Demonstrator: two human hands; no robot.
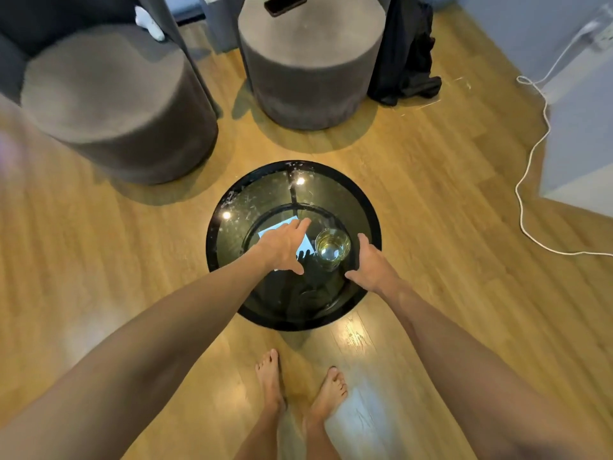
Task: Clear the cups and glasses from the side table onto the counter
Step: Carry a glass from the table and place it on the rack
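Clear glass (pixel 332 249), holding a pale yellowish liquid, stands upright on the round dark side table (pixel 232 207), a little toward your right of the table's middle and nearer its near edge than its far one.

Your left hand (pixel 284 246) is just beside the glass on its left, over the tabletop, fingers stretched forward and the thumb spread toward the glass, loosely open with nothing in it; you cannot tell whether the thumb touches the glass. Your right hand (pixel 371 265) is just beside the glass on its right, fingers straight and together with the thumb spread apart, likewise holding nothing and apart from the glass wall.

Under your left hand, left of the glass, a white card or paper (pixel 268 231) lies flat on the table. Beyond the table from the glass stand two grey round stools: one (pixel 308 61) straight beyond it with a dark phone (pixel 285 5) on top, the other (pixel 112 104) off to the left. Dark cloth (pixel 404 54) hangs beside the farther stool. A white cable (pixel 530 154) trails over the wooden floor (pixel 99 260) well right of the table. Your bare feet (pixel 298 383) stand on the floor on the near side of the table.
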